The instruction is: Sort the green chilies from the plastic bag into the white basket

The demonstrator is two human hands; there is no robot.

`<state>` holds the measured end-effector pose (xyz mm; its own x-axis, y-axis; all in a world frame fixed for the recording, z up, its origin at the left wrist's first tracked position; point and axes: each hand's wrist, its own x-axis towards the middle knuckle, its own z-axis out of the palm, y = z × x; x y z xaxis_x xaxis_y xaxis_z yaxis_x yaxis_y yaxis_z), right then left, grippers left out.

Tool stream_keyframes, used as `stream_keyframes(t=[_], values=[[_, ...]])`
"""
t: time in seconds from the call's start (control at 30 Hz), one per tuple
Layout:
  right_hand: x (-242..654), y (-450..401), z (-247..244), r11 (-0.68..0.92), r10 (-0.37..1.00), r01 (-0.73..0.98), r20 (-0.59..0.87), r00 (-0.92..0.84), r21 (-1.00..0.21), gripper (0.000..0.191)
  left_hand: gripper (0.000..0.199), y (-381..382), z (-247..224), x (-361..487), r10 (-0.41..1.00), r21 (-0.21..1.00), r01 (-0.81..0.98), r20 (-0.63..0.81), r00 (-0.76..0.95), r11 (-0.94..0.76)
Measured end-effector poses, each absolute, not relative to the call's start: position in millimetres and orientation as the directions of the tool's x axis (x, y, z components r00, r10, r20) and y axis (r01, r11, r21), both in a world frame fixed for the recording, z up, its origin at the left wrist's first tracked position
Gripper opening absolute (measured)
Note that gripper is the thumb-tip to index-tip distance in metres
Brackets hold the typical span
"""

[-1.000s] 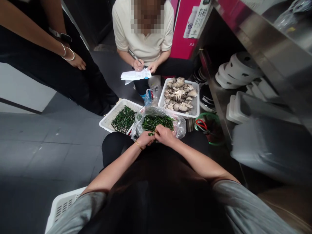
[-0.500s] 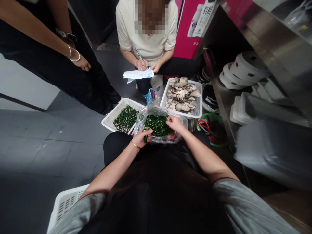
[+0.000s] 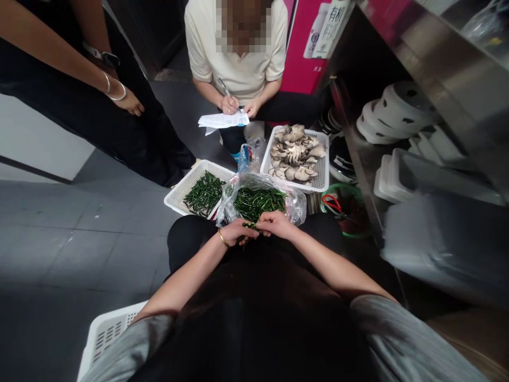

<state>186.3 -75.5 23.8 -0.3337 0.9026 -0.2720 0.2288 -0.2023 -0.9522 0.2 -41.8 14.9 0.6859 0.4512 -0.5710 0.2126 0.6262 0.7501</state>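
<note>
My left hand (image 3: pixel 234 232) is closed around a small bunch of slender green chili peppers (image 3: pixel 249 226), just above my lap. Against that bunch, my right hand (image 3: pixel 277 224) pinches with thumb and fingers at the pepper ends, touching the left fingers. What exactly lies between the right fingertips is partly hidden. Right in front of both hands is an open clear plastic bag (image 3: pixel 298 206) full of loose green chili peppers (image 3: pixel 258 200). To its left stands a white perforated basket (image 3: pixel 175 197) with more green chili peppers (image 3: pixel 204 192) heaped in it.
Oyster mushrooms (image 3: pixel 296 154) fill another white basket (image 3: pixel 325 178) behind the bag. A seated person (image 3: pixel 238 63) opposite writes on paper (image 3: pixel 225 120). Another person's hand (image 3: pixel 129 101) hangs at left. Red-handled scissors (image 3: pixel 331 201) lie in a green basket (image 3: pixel 350 233). Metal shelving (image 3: pixel 369 175) borders the right.
My right hand has moved back from the bag, toward me and slightly left, to meet my left hand. My left hand has shifted slightly down and right with its bunch.
</note>
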Motion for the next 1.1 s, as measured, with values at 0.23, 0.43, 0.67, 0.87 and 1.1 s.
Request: stream_keyframes(t=[0.23,0.43,0.67,0.87,1.1], values=[[198,-51,10,-0.014,0.994,0.907,-0.102,-0.032,-0.421,0.030,0.024,-46,12,0,0.503,0.706,0.067,-0.564,0.655,0.705],[181,-7,-15,-0.109,0.907,0.966,-0.422,0.000,-0.234,0.027,0.027,-44,18,-11,0.569,0.662,-0.206,-0.396,0.721,0.721],[199,-5,-25,-0.365,0.887,0.747,-0.450,0.100,-0.556,0.009,0.034,-44,15,-16,0.619,0.639,-0.249,-0.457,0.638,0.728],[201,-34,-11,-0.537,0.816,0.331,-0.577,-0.028,-0.776,0.011,0.041,-39,10,0,0.689,0.699,-0.164,-0.586,0.427,0.696],[174,-49,-4,-0.556,0.820,-0.173,-0.504,-0.269,-0.813,0.034,0.037,-38,6,5,0.702,0.746,-0.122,-0.540,0.465,0.655]])
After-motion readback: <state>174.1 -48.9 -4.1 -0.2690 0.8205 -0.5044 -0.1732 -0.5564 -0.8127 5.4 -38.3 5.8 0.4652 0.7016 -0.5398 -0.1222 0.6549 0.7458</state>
